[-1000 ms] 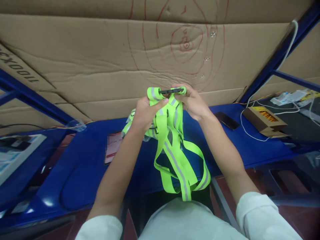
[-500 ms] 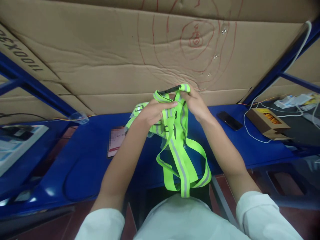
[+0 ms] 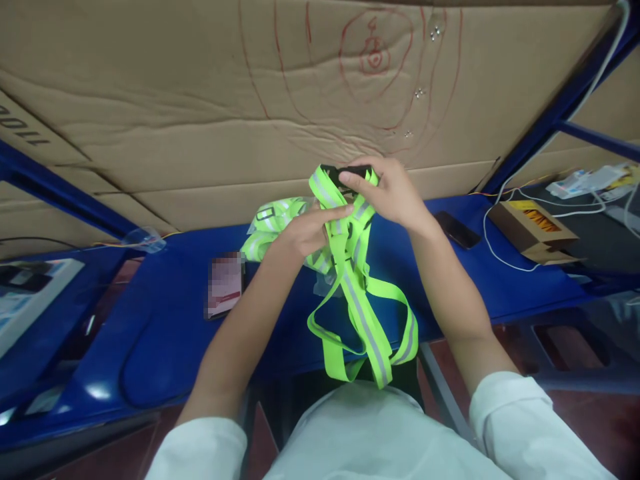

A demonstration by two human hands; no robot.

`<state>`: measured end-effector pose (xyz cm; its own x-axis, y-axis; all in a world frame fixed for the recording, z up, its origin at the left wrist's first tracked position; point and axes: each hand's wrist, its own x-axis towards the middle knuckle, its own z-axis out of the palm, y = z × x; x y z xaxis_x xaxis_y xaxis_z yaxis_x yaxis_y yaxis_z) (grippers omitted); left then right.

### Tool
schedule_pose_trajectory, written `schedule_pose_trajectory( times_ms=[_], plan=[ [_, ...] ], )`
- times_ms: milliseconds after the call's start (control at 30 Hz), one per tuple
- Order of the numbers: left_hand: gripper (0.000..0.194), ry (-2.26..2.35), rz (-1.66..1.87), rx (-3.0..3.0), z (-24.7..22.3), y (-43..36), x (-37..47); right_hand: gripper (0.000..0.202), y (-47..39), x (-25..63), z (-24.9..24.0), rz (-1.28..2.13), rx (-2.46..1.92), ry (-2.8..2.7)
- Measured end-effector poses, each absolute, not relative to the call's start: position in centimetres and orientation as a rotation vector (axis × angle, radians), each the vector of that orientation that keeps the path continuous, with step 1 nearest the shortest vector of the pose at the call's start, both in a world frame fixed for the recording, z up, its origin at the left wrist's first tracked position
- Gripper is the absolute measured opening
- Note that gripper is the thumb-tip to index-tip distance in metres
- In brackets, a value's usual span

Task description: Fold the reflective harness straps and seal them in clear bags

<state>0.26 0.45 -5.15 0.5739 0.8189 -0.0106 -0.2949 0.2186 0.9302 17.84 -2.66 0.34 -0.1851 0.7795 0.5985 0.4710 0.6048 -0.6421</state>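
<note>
A neon yellow-green reflective strap vest with grey stripes hangs in loops from both my hands, over the table's front edge. My left hand is closed on its straps, thumb laid across them. Higher and to the right, my right hand grips the top of the vest by a black buckle or black strap piece, the thumb on top; some of its fingers are hidden behind. Past my left hand lie more neon reflective straps, at least partly in clear plastic.
On the blue table a phone-like pink-screened device lies left of my forearm. To the right are a dark phone, a white cable and an open cardboard box. A cardboard wall with red rings stands behind.
My right hand has turned over, and its thumb now presses on the black piece at the top. The strap loop there has opened toward me. My left hand keeps its hold.
</note>
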Motion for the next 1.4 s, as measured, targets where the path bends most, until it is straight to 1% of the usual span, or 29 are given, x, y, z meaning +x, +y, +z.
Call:
schedule_pose_trajectory(
  times_ms=[167,233,300,400,533,567,633,700,733,800,900,933,1033,1167,1267,1400],
  plan=[
    [0.048,0.433,0.625,1.055,-5.3,-1.2,1.3,0.045,-2.4,17.2,0.2,0.398,-0.996,-1.708],
    [0.049,0.42,0.578,1.105,-5.2,-1.9,1.4,0.048,-2.2,17.3,0.1,0.419,-1.004,-1.65],
    [0.045,0.445,0.586,1.196,-4.8,-2.4,1.2,0.048,-1.8,17.7,-0.1,0.448,-1.008,-1.592],
    [0.042,0.48,0.64,1.373,-3.9,-2.9,0.6,0.037,-1.2,18.4,-0.5,0.494,-1.023,-1.581],
    [0.037,0.529,0.631,1.543,-3.0,-2.9,-0.4,0.024,-1.3,19.1,-0.5,0.457,-1.068,-1.766],
    [0.036,0.54,0.629,1.565,-2.9,-2.8,-0.6,0.025,-1.6,19.2,-0.3,0.42,-1.092,-1.823],
    [0.034,0.559,0.629,1.594,-2.7,-2.6,-0.9,0.039,-2.5,19.3,0.3,0.409,-1.127,-1.943],
    [0.034,0.59,0.61,1.633,-2.6,-2.3,-1.3,0.051,-3.5,19.3,0.9,0.516,-1.093,-2.092],
    [0.033,0.601,0.586,1.671,-2.6,-2.2,-1.5,0.051,-3.9,19.3,1.1,0.582,-1.049,-2.171],
    [0.027,0.595,0.506,1.768,-2.4,-2.2,-1.8,0.043,-4.7,19.2,1.4,0.681,-0.971,-2.325],
    [0.019,0.559,0.408,1.85,-2.2,-2.4,-2.0,0.045,-5.3,18.9,1.5,0.731,-0.951,-2.47],
    [0.018,0.568,0.41,1.843,-2.1,-2.5,-2.0,0.042,-5.3,18.9,1.5,0.728,-0.942,-2.477],
    [0.026,0.612,0.507,1.721,-2.0,-2.6,-1.9,0.032,-5.3,19.0,1.8,0.66,-0.874,-2.402],
    [0.043,0.509,0.421,1.516,-2.3,-2.1,-1.6,0.039,-5.4,19.5,2.3,0.643,-0.929,-2.24],
    [0.044,0.468,0.361,1.475,-2.5,-2.1,-1.3,0.045,-5.5,19.7,2.5,0.777,-1.012,-2.038],
    [0.04,0.466,0.361,1.487,-2.2,-2.9,-1.2,0.045,-5.0,19.7,2.0,1.091,-0.99,-1.763]
  ],
)
